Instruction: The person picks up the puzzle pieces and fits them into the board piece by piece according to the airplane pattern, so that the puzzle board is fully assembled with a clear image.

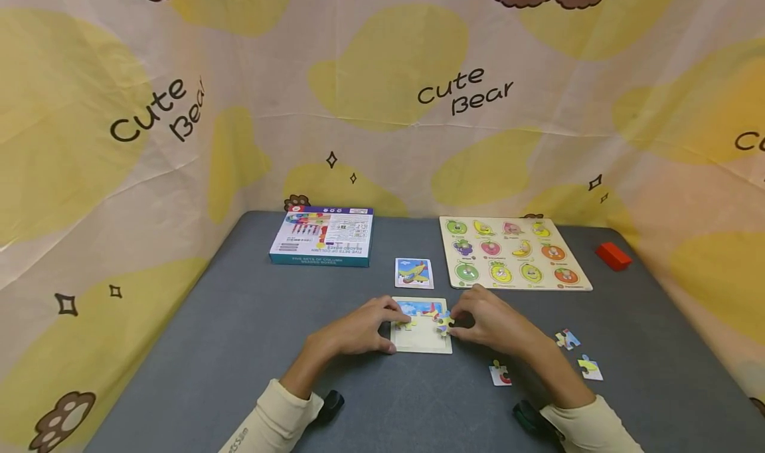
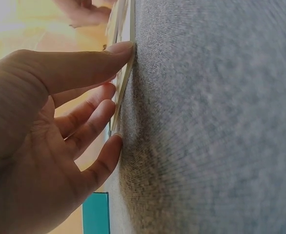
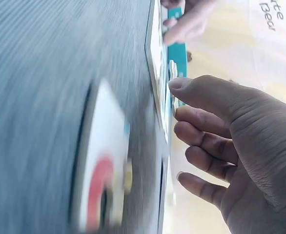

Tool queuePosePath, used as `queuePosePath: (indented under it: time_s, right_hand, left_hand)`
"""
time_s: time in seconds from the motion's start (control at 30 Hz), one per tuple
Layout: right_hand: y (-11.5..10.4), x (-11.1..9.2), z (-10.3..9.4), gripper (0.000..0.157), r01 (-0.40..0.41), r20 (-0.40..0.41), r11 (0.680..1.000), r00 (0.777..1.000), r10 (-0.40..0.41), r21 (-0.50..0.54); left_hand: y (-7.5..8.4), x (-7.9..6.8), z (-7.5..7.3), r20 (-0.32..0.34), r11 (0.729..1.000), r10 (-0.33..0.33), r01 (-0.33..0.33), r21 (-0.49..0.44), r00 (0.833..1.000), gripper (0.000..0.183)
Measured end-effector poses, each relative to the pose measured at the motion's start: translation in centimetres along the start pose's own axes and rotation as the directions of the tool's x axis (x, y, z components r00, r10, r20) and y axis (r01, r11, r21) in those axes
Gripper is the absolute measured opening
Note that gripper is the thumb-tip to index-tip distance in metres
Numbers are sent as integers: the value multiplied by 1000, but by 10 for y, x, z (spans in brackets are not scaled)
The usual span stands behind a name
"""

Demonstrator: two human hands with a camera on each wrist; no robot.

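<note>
A pale puzzle tray [image 1: 418,340] lies on the grey table, with sky-and-plane pieces fitted along its top. My left hand [image 1: 373,323] rests at its left side. The thumb touches the tray's edge [image 2: 125,83], and the index finger reaches over a yellowish piece [image 1: 406,324] inside. Over the tray's right side, my right hand [image 1: 493,320] pinches a blue-and-yellow jigsaw piece [image 1: 443,323] between thumb and index finger. In the right wrist view this piece [image 3: 173,70] is seen edge-on, its other fingers loosely bent. A picture card [image 1: 414,273] of a yellow plane lies just behind the tray.
Loose pieces lie to the right: one with red [image 1: 500,373], a blue-and-yellow one [image 1: 567,339] and a yellow-and-white one [image 1: 590,368]. Farther back are a boxed set [image 1: 321,237], a fruit board [image 1: 515,252] and a red block [image 1: 613,256]. A printed cloth [image 1: 382,107] hangs behind.
</note>
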State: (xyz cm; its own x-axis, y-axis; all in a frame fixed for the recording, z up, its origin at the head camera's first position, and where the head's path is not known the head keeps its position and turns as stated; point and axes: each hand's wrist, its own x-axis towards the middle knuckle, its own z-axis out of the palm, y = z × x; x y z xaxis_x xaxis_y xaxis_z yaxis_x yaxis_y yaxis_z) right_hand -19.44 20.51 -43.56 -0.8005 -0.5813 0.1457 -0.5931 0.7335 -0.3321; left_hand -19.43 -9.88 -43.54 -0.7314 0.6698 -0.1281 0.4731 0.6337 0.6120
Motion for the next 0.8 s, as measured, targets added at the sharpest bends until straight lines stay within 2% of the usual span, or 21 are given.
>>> queuePosePath:
  time_s: [0.33, 0.8]
  right_hand:
    - [-19, 22, 14, 15, 61, -1, 998, 998, -61, 20]
    - [-23, 30, 19, 18, 43, 17, 998, 999, -44, 39]
  left_hand:
    - [0, 1, 1, -17, 1000, 20, -20, 13, 1000, 55]
    - [-1, 1, 2, -15, 1000, 6, -6, 8, 1000, 56]
